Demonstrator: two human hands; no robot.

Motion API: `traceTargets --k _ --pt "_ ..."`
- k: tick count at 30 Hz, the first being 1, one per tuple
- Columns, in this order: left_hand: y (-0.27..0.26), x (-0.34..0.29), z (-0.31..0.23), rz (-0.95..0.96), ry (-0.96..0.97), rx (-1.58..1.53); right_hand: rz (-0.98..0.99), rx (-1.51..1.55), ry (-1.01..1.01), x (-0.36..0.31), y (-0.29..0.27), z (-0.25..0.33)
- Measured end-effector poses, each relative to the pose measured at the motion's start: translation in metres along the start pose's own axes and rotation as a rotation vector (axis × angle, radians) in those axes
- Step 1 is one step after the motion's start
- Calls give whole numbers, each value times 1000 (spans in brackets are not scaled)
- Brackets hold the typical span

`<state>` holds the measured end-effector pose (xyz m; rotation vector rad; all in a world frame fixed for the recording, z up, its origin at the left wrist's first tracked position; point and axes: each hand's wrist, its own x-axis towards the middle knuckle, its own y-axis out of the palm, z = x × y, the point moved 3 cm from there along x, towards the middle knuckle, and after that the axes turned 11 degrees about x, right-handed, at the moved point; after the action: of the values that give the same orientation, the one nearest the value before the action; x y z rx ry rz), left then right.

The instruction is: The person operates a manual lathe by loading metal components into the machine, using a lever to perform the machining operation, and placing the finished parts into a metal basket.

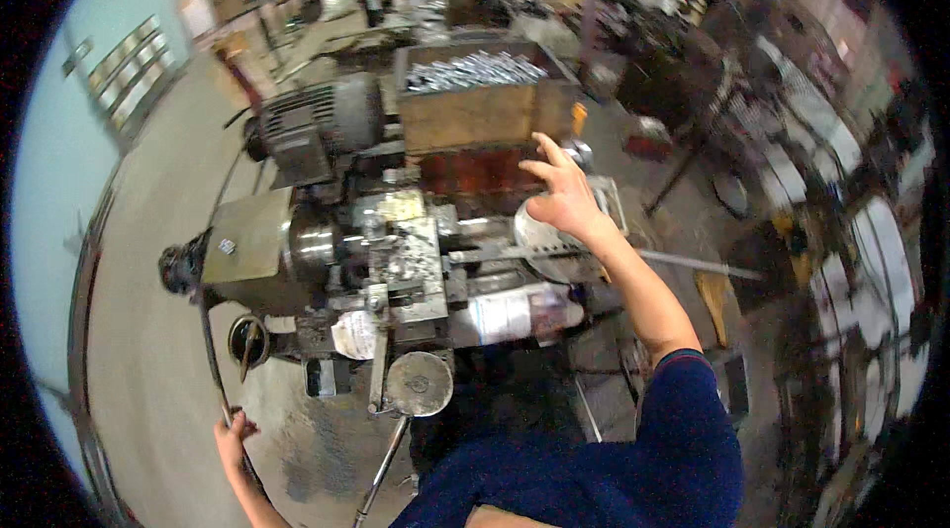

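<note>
My right hand (564, 193) hangs in the air with fingers spread and nothing in it. It is over the right end of a small lathe-like machine (411, 256), near a round pale part (539, 231) and just short of a wooden box (470, 120). Inside that box lies a heap of small shiny metal pieces (475, 71). At the lower left, my left hand (234, 434) curls around a long thin dark lever (216, 355), which runs up to the machine's left end.
An electric motor (312, 127) sits behind the boxy headstock (247, 241). A round metal disc (420, 384) and a slanting rod (384, 469) stand close to my body. To the right is a large fan (762, 63). A pale wall (59, 192) bounds the left.
</note>
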<state>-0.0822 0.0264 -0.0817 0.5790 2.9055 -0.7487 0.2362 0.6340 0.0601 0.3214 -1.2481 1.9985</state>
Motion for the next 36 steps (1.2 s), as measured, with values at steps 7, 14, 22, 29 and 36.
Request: traceTargets --k 7,14,22,29,36 --pt "-24 5 17 354 -333 253 -324 -79 666 -244 -147 -94" --pt "16 -28 -42 297 -340 175 -415 -349 1475 -520 -246 -120" --pt "-11 12 13 495 -188 199 -174 -558 1881 -580 -230 -124" --pt "1 -1 13 115 -343 88 49 -502 1974 -554 -221 -142" --pt "-18 11 18 68 -161 100 -77 -592 1783 -609 -220 -175"
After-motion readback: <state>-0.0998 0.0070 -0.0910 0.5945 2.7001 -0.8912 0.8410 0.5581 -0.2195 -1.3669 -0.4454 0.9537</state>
